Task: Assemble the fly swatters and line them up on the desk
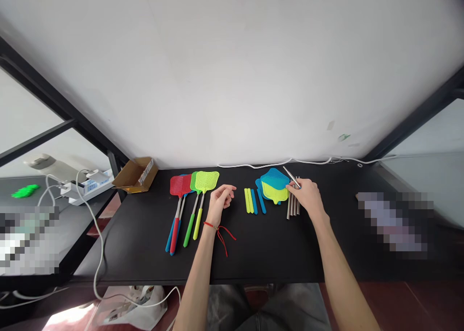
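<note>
My right hand (307,193) pinches a silver metal rod (292,177), which slants up and to the left from the fingers. Under that hand several more metal rods (293,208) lie side by side on the table. Left of them is a pile of flyswatter heads, with a blue head (274,177) over a yellow-green head (275,193). Yellow-green handle grips (249,200) and blue handle grips (257,201) lie beside the pile. My left hand (222,199) hovers over the table with its fingers curled in loosely, and I see nothing in it. A red string bracelet hangs from that wrist.
Whole flyswatters lie at left, among them a red flyswatter (180,185), a green flyswatter (192,222) and a yellow-green flyswatter (207,180). An open cardboard box (136,175) stands behind them. A white cable (253,166) runs along the wall; a power strip (90,186) is farther left.
</note>
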A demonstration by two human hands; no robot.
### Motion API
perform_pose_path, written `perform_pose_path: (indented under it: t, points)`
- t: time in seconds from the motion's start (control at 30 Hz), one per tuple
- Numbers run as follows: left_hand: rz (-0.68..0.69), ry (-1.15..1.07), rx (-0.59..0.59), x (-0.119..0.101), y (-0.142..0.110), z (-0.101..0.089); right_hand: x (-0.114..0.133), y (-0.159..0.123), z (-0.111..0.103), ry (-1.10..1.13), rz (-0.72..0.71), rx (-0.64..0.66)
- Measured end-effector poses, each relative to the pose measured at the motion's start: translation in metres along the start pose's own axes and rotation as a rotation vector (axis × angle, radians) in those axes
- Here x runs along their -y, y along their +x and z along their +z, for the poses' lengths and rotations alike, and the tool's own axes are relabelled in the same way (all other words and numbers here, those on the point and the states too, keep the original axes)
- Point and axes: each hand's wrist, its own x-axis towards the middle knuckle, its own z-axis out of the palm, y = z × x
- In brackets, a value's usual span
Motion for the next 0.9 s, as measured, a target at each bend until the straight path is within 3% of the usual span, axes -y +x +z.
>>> perform_pose_path:
  t: [0.23, 0.4, 0.6, 0.73, 0.9]
  points:
    - [0.016, 0.013, -0.013, 0.000, 0.000, 0.001, -0.003, 0.002, 0.001, 0.031, -0.069, 0.025]
    - [0.013, 0.014, -0.007, 0.001, 0.000, 0.001, -0.004, 0.005, 0.002, 0.292, -0.022, 0.075]
    - [0.013, 0.001, 0.009, 0.003, 0.000, 0.001, 0.008, -0.001, -0.006, 0.800, 0.197, 0.350]
    - [-0.014, 0.036, 0.079, 0.002, -0.002, 0.006, 0.031, -0.012, -0.007, 0.981, 0.161, 0.490]
    - [-0.018, 0.068, 0.183, 0.005, -0.004, 0.016, 0.060, -0.029, 0.014, 1.025, 0.070, 0.661]
